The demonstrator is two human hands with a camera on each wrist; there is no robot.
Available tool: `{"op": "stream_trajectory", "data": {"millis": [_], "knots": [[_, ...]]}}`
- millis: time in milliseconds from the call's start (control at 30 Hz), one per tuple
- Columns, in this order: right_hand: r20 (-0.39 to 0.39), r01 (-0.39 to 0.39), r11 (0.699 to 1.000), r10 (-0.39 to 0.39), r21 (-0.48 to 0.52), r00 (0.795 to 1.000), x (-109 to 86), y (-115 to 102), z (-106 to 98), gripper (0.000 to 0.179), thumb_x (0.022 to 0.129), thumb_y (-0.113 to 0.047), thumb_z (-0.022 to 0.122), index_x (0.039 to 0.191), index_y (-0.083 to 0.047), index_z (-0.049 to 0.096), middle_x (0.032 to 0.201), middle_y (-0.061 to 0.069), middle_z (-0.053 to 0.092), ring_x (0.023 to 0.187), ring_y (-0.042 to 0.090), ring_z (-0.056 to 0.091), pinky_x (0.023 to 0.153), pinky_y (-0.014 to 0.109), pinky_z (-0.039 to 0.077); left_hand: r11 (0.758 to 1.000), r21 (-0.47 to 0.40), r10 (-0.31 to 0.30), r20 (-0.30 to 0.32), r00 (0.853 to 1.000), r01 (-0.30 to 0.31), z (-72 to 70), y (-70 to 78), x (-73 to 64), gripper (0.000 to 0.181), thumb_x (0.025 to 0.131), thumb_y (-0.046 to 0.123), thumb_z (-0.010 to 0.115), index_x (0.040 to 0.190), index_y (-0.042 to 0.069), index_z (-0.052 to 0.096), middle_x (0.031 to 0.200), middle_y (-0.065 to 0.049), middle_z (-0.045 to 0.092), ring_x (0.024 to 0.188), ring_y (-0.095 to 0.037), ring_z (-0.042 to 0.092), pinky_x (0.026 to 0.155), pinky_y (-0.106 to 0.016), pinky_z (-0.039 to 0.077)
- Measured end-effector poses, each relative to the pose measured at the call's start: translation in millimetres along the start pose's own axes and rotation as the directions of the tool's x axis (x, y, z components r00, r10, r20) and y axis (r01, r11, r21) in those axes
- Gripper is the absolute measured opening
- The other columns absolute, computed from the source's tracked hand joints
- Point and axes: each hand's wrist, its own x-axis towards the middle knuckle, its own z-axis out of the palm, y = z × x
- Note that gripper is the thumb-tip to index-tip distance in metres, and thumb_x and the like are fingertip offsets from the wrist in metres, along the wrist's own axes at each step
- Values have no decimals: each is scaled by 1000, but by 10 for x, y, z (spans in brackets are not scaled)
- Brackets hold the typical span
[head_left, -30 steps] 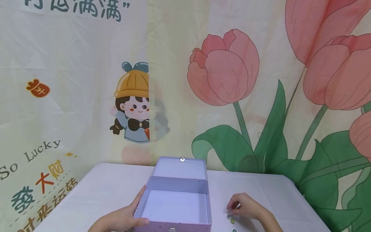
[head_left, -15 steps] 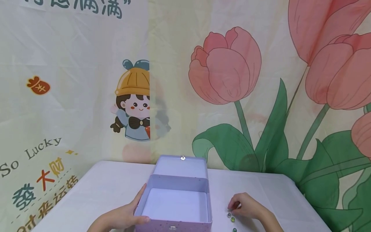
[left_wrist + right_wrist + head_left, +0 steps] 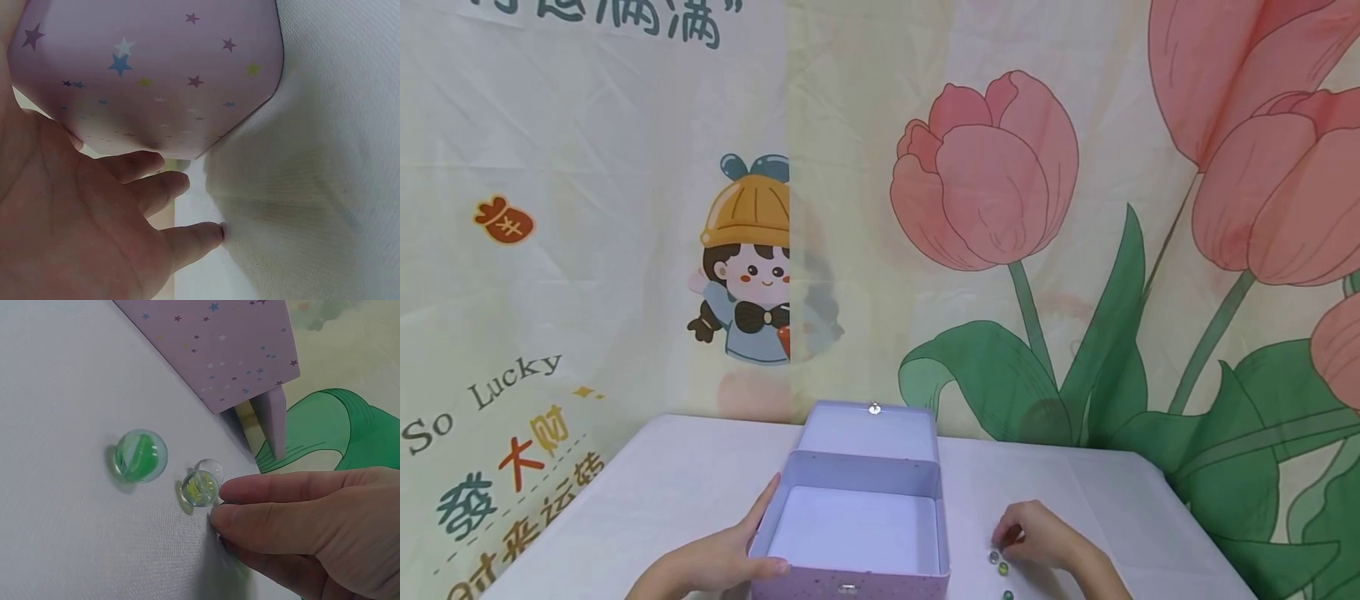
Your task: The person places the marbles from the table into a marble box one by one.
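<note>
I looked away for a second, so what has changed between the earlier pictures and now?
The head view shifted slightly; I see no clear move, grasp or release. The left hand stays against the open box, the right hand beside the marbles; box and marbles stayed put.

Indoor tabletop setup, apparently; home, office or studio cannot be told. Evidence: white cloth-covered table [image 3: 1075, 479] stands before creased printed fabric, seen as left hanging [image 3: 602, 250] with cartoon figure [image 3: 747, 258], "So Lucky" and Chinese lettering [image 3: 467, 504], and right hanging [image 3: 1105, 192] with large pink tulips [image 3: 988, 179].
</note>
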Motion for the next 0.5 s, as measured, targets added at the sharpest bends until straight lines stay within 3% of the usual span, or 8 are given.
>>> {"op": "stream_trajectory", "data": {"millis": [267, 500], "knots": [[-12, 20, 1000, -20, -10, 1000, -13, 4, 10, 14, 75, -1, 76, 81, -13, 72, 79, -8, 64, 70, -1, 56, 64, 20, 49, 999, -42, 2, 23, 1000, -1, 2, -19, 19, 110, 89, 30, 65, 147, 14, -26, 154, -33, -9, 135, -54, 20, 103, -68, 22], [-18, 29, 999, -29, -17, 999, -18, -3, 2, 12, 75, -2, 76, 80, -13, 72, 78, -9, 64, 70, -1, 55, 64, 20, 49, 1000, -25, 11, 21, 1000, -10, -1, -37, 21, 109, 89, 29, 65, 148, 13, -26, 154, -32, -8, 135, -50, 21, 104, -61, 26]]}}
